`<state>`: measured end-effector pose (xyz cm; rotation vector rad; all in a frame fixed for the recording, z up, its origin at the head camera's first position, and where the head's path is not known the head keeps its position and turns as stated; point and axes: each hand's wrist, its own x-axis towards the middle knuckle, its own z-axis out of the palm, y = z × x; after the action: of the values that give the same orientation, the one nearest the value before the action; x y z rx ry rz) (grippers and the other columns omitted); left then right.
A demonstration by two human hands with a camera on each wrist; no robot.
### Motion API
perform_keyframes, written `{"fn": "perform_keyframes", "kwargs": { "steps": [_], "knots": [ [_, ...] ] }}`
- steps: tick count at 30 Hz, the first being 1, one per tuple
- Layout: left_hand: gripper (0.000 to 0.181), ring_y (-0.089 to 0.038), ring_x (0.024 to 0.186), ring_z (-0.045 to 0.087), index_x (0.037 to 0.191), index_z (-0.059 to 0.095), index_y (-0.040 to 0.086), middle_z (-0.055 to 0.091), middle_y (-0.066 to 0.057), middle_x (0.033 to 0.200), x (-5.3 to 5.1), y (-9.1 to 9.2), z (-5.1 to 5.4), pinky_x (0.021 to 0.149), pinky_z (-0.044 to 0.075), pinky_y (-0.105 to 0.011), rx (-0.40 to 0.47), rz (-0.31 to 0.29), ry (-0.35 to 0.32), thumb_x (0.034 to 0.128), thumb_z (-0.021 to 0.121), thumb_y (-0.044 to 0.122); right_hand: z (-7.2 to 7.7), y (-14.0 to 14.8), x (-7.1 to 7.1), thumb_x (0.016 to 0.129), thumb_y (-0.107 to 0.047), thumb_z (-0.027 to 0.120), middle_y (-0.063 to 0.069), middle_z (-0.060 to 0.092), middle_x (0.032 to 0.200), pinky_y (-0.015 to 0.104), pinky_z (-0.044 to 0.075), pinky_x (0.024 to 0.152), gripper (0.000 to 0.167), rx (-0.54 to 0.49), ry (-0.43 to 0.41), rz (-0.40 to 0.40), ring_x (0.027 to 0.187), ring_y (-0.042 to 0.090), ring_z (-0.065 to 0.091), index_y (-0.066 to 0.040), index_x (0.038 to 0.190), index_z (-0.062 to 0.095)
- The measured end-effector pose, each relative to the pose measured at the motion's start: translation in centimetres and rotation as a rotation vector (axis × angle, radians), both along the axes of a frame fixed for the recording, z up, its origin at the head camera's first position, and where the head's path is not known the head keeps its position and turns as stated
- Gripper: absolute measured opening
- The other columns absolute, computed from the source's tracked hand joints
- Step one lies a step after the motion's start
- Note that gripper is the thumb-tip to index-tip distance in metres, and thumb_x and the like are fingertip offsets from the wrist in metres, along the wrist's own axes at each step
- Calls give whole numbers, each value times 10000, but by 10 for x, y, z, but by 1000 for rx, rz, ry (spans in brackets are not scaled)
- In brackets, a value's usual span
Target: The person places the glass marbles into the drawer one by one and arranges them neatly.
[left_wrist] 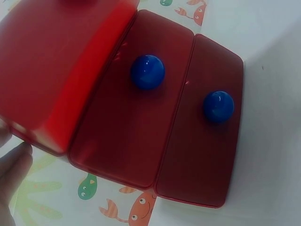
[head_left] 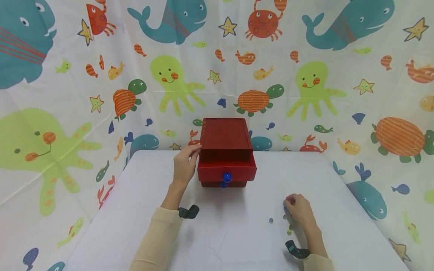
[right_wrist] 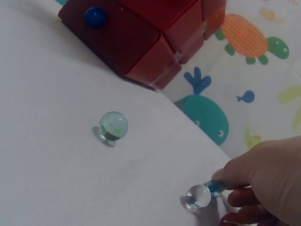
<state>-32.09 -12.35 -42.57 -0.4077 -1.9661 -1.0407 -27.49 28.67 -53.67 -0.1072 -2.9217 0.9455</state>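
Note:
A small red drawer cabinet [head_left: 225, 132] stands at the back of the table. Its top drawer [head_left: 211, 172], with a blue knob [head_left: 227, 177], is pulled out. My left hand [head_left: 184, 165] rests its fingertips on the cabinet's upper left edge; in the left wrist view only a few fingers [left_wrist: 16, 165] show, against the red side. To the right, on the cloth, my right hand [head_left: 300, 210] pinches a blue marble [right_wrist: 215, 188] between thumb and fingers. A clear marble [right_wrist: 198, 196] lies right beside it, and a pale green marble [right_wrist: 113, 125] sits farther left.
More small marbles, among them a yellow-green one [head_left: 289, 232], lie just left of the right wrist. Two lower drawers [left_wrist: 134, 122] with blue knobs are shut. White cloth covers the table [head_left: 230, 241]; a sea-animal curtain [head_left: 210, 49] hangs behind and beside it.

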Motion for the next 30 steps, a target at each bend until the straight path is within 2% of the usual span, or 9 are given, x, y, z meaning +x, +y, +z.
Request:
{"fn": "perform_keyframes", "kwargs": {
  "steps": [7, 14, 20, 30],
  "knots": [
    [210, -239, 993, 732, 1127, 751, 29, 762, -116, 1099, -1, 2, 2, 880, 588, -334, 0, -6, 17, 937, 681, 84, 2, 2, 0, 958, -179, 623, 166, 627, 987, 323, 518, 698, 280, 10, -20, -8, 850, 239, 600, 40, 1130, 654],
    [205, -242, 995, 734, 1120, 752, 29, 762, -116, 1102, -1, 0, -1, 868, 591, -338, -14, 14, 23, 933, 682, 73, -1, 0, 0, 962, -181, 625, 177, 640, 1017, 360, 549, 741, 291, -3, -42, -15, 878, 245, 618, 44, 1145, 649],
    [180, -238, 972, 738, 1092, 757, 18, 764, -113, 1090, -2, -1, 0, 828, 600, -320, -12, 14, 54, 932, 684, 57, -1, -1, 1, 962, -165, 614, 178, 661, 1026, 423, 567, 803, 273, -8, -13, -4, 926, 277, 645, 49, 1124, 662],
    [177, -220, 954, 737, 1090, 759, 20, 766, -113, 1075, -3, 0, -2, 826, 585, -243, -1, 3, 60, 938, 676, 58, 3, -1, 3, 970, -185, 597, 147, 668, 959, 299, 530, 650, 296, -31, 0, -18, 818, 211, 619, 50, 1146, 636]
  ]
}}
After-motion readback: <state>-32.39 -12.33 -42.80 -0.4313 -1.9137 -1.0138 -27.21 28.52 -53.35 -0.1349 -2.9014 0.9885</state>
